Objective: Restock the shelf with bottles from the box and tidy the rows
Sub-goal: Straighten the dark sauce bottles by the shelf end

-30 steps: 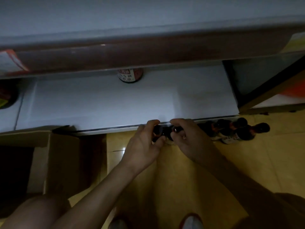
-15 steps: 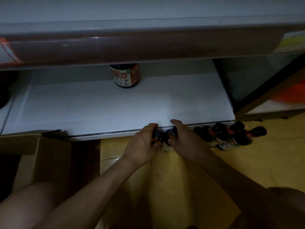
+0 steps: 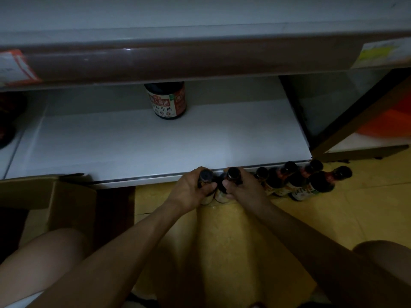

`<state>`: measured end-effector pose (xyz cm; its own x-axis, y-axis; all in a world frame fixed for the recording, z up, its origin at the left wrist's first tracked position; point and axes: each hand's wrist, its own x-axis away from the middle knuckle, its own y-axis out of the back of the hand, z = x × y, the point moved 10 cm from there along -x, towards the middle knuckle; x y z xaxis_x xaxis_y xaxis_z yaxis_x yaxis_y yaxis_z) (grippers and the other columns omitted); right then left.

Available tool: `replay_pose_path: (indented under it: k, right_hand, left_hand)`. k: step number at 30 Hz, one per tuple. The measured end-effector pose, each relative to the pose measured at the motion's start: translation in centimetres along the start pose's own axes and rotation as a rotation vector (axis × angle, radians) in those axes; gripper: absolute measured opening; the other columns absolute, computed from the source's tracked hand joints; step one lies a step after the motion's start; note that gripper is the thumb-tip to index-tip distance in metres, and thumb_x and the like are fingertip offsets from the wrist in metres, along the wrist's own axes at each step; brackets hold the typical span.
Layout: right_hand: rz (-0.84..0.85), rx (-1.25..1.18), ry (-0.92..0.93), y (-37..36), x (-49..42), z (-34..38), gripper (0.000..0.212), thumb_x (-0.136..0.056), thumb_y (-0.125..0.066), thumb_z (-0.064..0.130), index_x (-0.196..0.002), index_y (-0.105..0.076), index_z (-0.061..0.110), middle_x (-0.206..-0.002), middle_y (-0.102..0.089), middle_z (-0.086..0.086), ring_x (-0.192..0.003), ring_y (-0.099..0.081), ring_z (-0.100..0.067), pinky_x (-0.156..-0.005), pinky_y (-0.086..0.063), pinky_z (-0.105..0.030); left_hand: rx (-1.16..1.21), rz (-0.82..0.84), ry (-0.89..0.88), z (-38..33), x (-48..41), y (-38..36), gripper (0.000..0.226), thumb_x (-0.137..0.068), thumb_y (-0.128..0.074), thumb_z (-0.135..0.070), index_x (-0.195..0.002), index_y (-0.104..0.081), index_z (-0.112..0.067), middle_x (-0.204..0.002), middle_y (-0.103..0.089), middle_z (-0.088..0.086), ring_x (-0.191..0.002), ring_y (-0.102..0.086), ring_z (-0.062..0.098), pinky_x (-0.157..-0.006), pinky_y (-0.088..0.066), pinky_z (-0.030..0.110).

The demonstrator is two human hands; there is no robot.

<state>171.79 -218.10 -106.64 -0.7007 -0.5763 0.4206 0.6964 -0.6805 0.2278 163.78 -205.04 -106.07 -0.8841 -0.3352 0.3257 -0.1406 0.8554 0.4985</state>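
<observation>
Low over the yellow floor [image 3: 367,207], at the front edge of the white shelf [image 3: 155,147], the left grip [image 3: 191,190] clasps the left bottle [image 3: 205,175] and the right grip [image 3: 244,191] clasps the right bottle [image 3: 233,174], side by side. Just right stand the floor bottles [image 3: 298,183]; the box [image 3: 71,196] lies left. Deep on the shelf a lone bottle [image 3: 166,101] stands upright.

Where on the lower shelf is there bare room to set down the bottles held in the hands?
The white shelf is bare left and right of the lone bottle at its back, and across its whole front. Crowded only on the floor, where the bottle cluster stands beside the right hand.
</observation>
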Motion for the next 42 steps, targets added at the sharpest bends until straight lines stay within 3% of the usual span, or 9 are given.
replay_pose_path:
  k: [4, 9, 16, 19, 22, 28, 34, 39, 42]
  right_hand:
    - [-0.023, 0.045, 0.037, 0.1, 0.1, 0.0, 0.021, -0.099, -0.062, 0.014, -0.12, -0.058, 0.016, -0.106, -0.063, 0.007, -0.098, -0.066, -0.013, -0.077, -0.061, -0.027]
    - [-0.068, 0.111, 0.078, 0.5, 0.3, 0.4, 0.018, -0.098, -0.064, 0.019, -0.116, -0.06, 0.021, -0.103, -0.066, 0.005, -0.093, -0.068, -0.015, -0.076, -0.06, -0.028]
    - [-0.107, 0.176, 0.11, 0.3, 0.4, 2.1, 0.022, -0.096, -0.067, 0.03, -0.114, -0.065, 0.018, -0.107, -0.07, 0.0, -0.101, -0.067, -0.018, -0.09, -0.057, -0.047]
    - [-0.124, 0.183, 0.173, 0.3, 0.9, 3.7, 0.023, -0.096, -0.067, 0.033, -0.112, -0.067, 0.016, -0.105, -0.071, 0.003, -0.1, -0.067, -0.012, -0.089, -0.057, -0.038]
    - [-0.118, 0.165, 0.221, 0.3, 1.6, 5.1, 0.02, -0.096, -0.066, 0.033, -0.11, -0.068, 0.018, -0.101, -0.071, 0.011, -0.095, -0.066, 0.003, -0.079, -0.053, -0.017]
    - [-0.098, 0.177, 0.288, 0.6, 2.3, 7.6, 0.017, -0.097, -0.063, 0.033, -0.101, -0.069, 0.018, -0.093, -0.073, 0.006, -0.088, -0.068, -0.002, -0.076, -0.057, -0.026]
    - [-0.045, 0.14, 0.312, -0.1, 3.0, 9.1, 0.018, -0.1, -0.059, 0.034, -0.101, -0.068, 0.018, -0.095, -0.072, 0.004, -0.09, -0.067, -0.001, -0.072, -0.051, -0.011]
    - [0.001, 0.051, 0.267, -0.7, 3.5, 9.8, 0.029, -0.1, -0.051, 0.04, -0.1, -0.065, 0.015, -0.09, -0.069, 0.006, -0.082, -0.065, 0.004, -0.067, -0.048, -0.007]
    - [0.024, 0.062, 0.235, -1.2, 3.5, 9.9, 0.036, -0.103, -0.045, 0.044, -0.093, -0.062, 0.014, -0.082, -0.068, 0.006, -0.076, -0.065, 0.003, -0.065, -0.045, -0.009]
  left_hand:
    - [0.013, 0.02, 0.009, 0.2, -0.2, -0.6, 0.022, -0.096, -0.066, -0.033, -0.114, -0.058, -0.022, -0.106, -0.06, -0.002, -0.097, -0.059, 0.017, -0.074, -0.045, 0.025]
    - [0.043, 0.04, 0.053, 0.3, 0.1, -0.9, 0.022, -0.099, -0.061, -0.038, -0.115, -0.057, -0.024, -0.106, -0.066, 0.0, -0.097, -0.062, 0.015, -0.071, -0.044, 0.023]
    - [0.089, 0.022, 0.055, -0.1, 1.1, 0.6, 0.018, -0.099, -0.06, -0.039, -0.111, -0.058, -0.025, -0.104, -0.065, -0.005, -0.097, -0.062, 0.008, -0.07, -0.044, 0.018]
    - [0.083, 0.006, 0.012, -1.3, 1.6, 2.0, 0.022, -0.099, -0.057, -0.042, -0.101, -0.059, -0.02, -0.096, -0.068, -0.005, -0.091, -0.065, 0.003, -0.071, -0.051, 0.022]
    - [0.098, -0.035, 0.002, -2.2, 1.9, 3.4, 0.029, -0.1, -0.053, -0.045, -0.1, -0.06, -0.017, -0.095, -0.071, 0.0, -0.089, -0.069, 0.006, -0.077, -0.057, 0.03]
    - [0.121, -0.055, -0.035, -3.5, 2.3, 4.8, 0.042, -0.09, -0.046, -0.074, -0.086, -0.052, -0.033, -0.097, -0.06, 0.013, -0.091, -0.067, 0.024, -0.086, -0.059, 0.05]
    - [0.222, -0.162, -0.011, -5.3, 2.9, 6.6, 0.039, -0.1, -0.043, -0.056, -0.098, -0.058, -0.019, -0.098, -0.066, 0.009, -0.089, -0.067, 0.013, -0.076, -0.052, 0.025]
    - [0.275, -0.125, 0.02, -5.5, 3.2, 6.3, 0.051, -0.096, -0.041, -0.064, -0.098, -0.061, -0.017, -0.095, -0.071, 0.007, -0.088, -0.07, 0.017, -0.084, -0.055, 0.036]
    - [0.312, -0.086, 0.036, -5.7, 3.2, 5.8, 0.056, -0.096, -0.042, -0.064, -0.097, -0.063, -0.012, -0.089, -0.074, 0.003, -0.082, -0.072, 0.012, -0.082, -0.056, 0.034]
